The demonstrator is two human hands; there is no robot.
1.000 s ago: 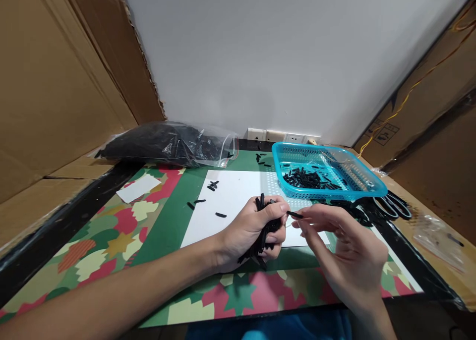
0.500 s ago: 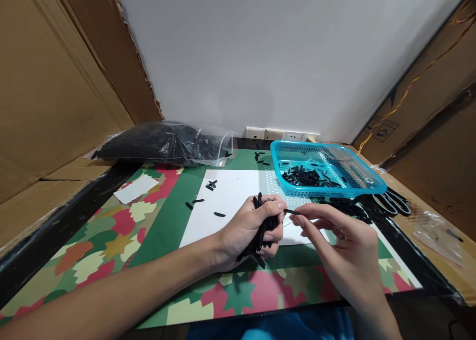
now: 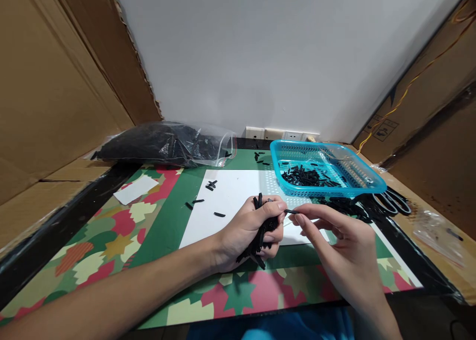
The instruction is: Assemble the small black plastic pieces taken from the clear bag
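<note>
My left hand is closed round a bunch of short black strips, whose ends stick out above and below the fist. Between its thumb and forefinger sits the left end of one thin black strip. My right hand pinches the other end of that strip with thumb and fingertip. What the strips are made of I cannot tell. Beneath the hands lies a white sheet, with a few loose black pieces on and beside it.
A blue plastic basket holding many black pieces stands at the back right. Beside it lie scissors and a dark pile. A zip bag full of black material rests at the back left. Cardboard walls flank the table.
My right hand has shifted very slightly left, still pinching the strip. My left hand keeps its hold in the same place.
</note>
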